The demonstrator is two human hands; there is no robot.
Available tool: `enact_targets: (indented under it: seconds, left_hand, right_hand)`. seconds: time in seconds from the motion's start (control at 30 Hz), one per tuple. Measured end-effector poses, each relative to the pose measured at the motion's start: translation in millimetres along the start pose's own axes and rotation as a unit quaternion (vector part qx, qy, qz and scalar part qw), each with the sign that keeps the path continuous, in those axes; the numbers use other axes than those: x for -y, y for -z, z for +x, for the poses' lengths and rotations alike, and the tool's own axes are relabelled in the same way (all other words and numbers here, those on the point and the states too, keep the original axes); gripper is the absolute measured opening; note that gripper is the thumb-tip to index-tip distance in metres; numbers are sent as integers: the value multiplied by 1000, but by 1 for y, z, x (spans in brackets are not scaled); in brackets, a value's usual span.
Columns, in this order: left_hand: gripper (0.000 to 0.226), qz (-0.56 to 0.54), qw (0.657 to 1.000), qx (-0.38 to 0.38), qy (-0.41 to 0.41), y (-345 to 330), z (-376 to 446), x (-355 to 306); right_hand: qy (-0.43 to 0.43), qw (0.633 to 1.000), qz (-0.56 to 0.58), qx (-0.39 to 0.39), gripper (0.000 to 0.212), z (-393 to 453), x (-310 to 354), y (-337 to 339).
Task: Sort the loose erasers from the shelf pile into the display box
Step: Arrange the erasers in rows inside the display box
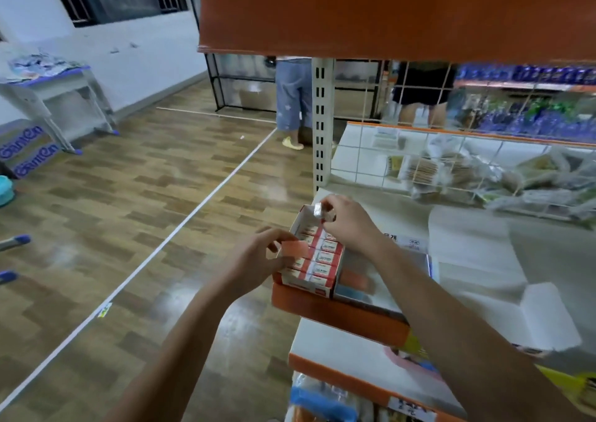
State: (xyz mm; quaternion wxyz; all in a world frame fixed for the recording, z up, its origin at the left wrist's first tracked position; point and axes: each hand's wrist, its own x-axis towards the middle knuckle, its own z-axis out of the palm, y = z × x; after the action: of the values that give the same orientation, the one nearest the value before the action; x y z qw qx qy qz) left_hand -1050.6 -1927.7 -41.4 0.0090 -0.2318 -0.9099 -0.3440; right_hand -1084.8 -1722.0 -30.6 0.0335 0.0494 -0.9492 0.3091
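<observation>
Erasers [320, 210] are pinched in the right hand [346, 220] over the box [314, 260], steadied by its flap [294, 248] in the left hand [258, 260].

You have a single head-worn view, looking forward and down from close above the orange-edged shelf [338, 316], which fills the right half. The wood floor [129, 228] stretches left. Edges look blurred, possibly from head motion.
</observation>
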Motion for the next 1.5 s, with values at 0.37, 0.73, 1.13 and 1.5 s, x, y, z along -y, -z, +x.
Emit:
enact_targets:
  seconds: [0.37,0.73,1.13,1.5]
  left_hand:
    - [42,38,986,85,-138,2,11,18]
    - [40,39,972,116,-200,7,21,35]
    - [40,40,967,146,-203,8,25,36]
    - [39,49,965,162,-199,4,31,39]
  right_hand:
    - [-14,998,-35,-47,35,16,14,-25]
    - [-6,991,-117,-58,24,17,14,-37]
    - [48,977,-203,-53,24,21,14,-41]
    - [37,952,-302,-25,17,28,18,-47]
